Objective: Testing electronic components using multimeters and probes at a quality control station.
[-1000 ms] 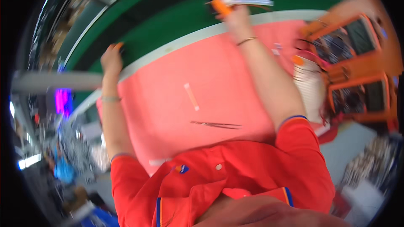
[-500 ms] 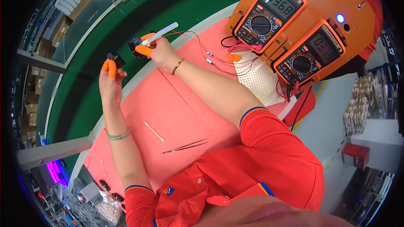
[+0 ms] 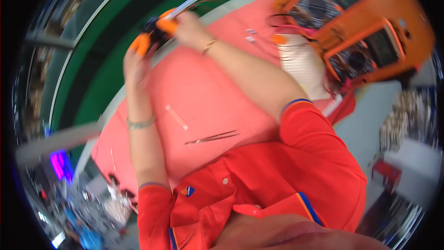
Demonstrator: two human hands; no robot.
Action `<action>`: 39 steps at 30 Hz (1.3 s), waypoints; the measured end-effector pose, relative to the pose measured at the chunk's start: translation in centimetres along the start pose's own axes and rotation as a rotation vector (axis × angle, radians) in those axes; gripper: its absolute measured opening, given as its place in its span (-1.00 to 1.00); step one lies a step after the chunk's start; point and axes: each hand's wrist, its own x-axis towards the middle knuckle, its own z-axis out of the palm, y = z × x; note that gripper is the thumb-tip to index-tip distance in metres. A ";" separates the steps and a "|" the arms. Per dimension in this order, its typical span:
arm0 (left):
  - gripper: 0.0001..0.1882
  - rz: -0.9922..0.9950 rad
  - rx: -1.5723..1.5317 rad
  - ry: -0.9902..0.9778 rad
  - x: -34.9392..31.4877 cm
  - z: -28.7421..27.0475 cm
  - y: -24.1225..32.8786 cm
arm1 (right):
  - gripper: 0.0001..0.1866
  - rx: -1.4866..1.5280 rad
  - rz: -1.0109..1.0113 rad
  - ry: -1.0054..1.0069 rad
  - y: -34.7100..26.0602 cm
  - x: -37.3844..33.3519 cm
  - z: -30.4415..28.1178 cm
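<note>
Just past the pink tabletop's (image 3: 217, 88) far edge, L hand (image 3: 135, 62) & R hand (image 3: 188, 28) pinch a blurred dark part (image 3: 154, 32) btwn them, R also gripping a white tube (image 3: 190, 3) approx. parallel to that edge.

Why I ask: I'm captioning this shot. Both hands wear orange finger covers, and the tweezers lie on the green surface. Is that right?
Not quite: the head view shows the tweezers lying on the pink mat, not the green surface. Both hands, left and right, do wear orange finger covers.
</note>
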 end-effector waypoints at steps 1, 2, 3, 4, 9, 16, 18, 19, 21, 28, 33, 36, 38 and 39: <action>-0.68 0.026 -0.032 -0.002 0.1 -0.1 -0.4 | -0.86 -0.057 -0.052 0.028 0.0 -0.1 -0.2; -0.70 0.041 0.056 0.018 0.2 0.3 -0.2 | -0.85 -0.109 -0.071 0.035 0.3 0.2 -0.5; -0.71 0.052 0.146 0.047 -0.2 0.6 0.4 | -0.83 -0.231 -0.083 0.068 -0.5 -0.1 -0.1; -0.73 0.048 0.066 0.035 -0.5 1.3 0.6 | -0.81 -0.241 -0.101 0.078 -0.5 -0.3 -0.1; -0.73 -0.001 -0.084 0.023 -1.0 1.8 0.9 | -0.77 -0.192 -0.105 0.075 -0.4 -0.3 -0.1; -0.74 -0.019 -0.101 0.078 -0.7 1.4 1.2 | -0.77 -0.028 -0.016 0.019 -0.8 0.3 -0.4; -0.74 -0.021 -0.086 0.097 -0.6 1.0 1.2 | -0.79 -0.012 0.019 0.048 -2.5 0.0 -0.6; -0.74 -0.020 -0.091 0.102 -0.4 0.7 1.3 | -0.78 0.004 0.052 0.080 -4.0 -0.3 -0.4; -0.73 -0.015 -0.102 0.112 -0.3 0.2 1.3 | -0.74 0.021 0.087 0.106 -4.0 -0.4 0.1; -0.74 -0.003 0.112 0.168 -0.7 1.9 0.6 | -0.76 -0.089 -0.082 -0.035 0.0 -0.6 0.4; -0.75 0.232 0.164 0.220 -0.9 1.8 0.9 | -0.78 0.003 -0.114 -0.083 -0.2 -0.2 0.2; -0.76 0.245 0.025 0.113 -1.0 1.1 1.8 | -0.80 0.253 -0.107 0.035 -1.8 0.6 -1.1; -0.76 0.247 -0.043 0.056 -0.8 1.1 2.0 | -0.79 0.291 -0.078 0.078 -1.5 1.1 -2.1; -0.76 0.218 -0.082 0.040 -0.8 1.2 1.9 | -0.79 0.323 -0.040 0.124 -1.3 1.1 -2.5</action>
